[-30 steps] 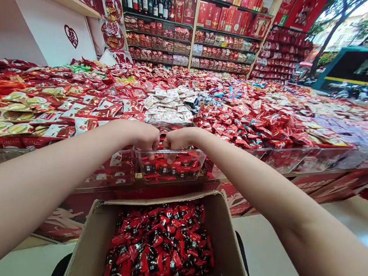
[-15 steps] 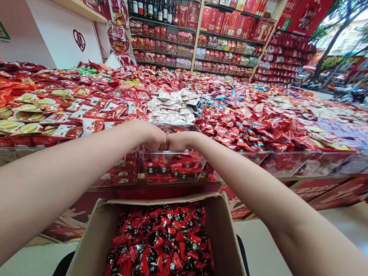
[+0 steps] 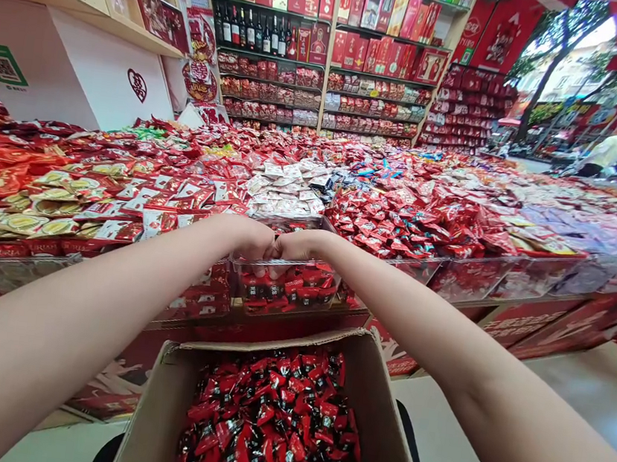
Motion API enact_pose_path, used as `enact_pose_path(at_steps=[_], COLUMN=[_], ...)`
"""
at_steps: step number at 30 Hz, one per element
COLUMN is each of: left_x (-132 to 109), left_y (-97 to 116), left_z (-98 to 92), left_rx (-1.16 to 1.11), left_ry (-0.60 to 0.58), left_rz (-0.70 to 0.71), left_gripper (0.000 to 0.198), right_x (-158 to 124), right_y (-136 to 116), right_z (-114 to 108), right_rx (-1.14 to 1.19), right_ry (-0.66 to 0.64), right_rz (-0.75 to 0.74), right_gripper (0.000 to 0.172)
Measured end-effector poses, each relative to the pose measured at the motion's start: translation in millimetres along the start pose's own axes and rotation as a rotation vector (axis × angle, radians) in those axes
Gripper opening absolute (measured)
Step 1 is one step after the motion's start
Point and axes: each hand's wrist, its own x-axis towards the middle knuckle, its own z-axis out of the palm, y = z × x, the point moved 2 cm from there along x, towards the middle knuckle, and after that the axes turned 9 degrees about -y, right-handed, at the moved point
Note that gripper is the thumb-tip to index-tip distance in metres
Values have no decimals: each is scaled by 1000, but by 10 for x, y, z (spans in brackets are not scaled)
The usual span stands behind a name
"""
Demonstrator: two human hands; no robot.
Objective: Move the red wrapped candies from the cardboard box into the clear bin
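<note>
Both my hands are down inside a clear plastic bin point(image 3: 283, 312) of red and black wrapped candies point(image 3: 306, 291). My left hand point(image 3: 256, 245) and my right hand point(image 3: 296, 246) meet at the knuckles, bent down at the wrists. Their fingers look curled, and a few fingertips show blurred through the bin's front wall. Anything in them is hidden. Below, close to my body, stands an open cardboard box point(image 3: 158, 400) with many of the same wrapped candies point(image 3: 268, 421) in it.
Bins of packets in other wrappers flank this one, including white packets point(image 3: 285, 187) behind and red packets point(image 3: 372, 216) to the right. Shelves with bottles point(image 3: 254, 33) and red boxes stand at the back. Pale floor point(image 3: 458, 429) shows at the lower right.
The view has tilted up slightly, so the display sits a little lower in the picture. My hands stay together in the clear bin, with hardly any shift.
</note>
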Motion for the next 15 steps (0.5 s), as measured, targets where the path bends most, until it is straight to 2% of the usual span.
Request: enact_pose_path(at_steps=[8, 15], left_x=[-20, -6], left_y=[11, -27], left_z=[11, 24], left_rx=[63, 91], left_ry=[-44, -42], left_rz=[-57, -83], left_gripper=[44, 37], right_x=[-2, -29], right_y=[-33, 0], right_z=[39, 24], right_rx=[76, 114], right_ry=[-46, -11], right_rz=[75, 33], right_gripper=[43, 36])
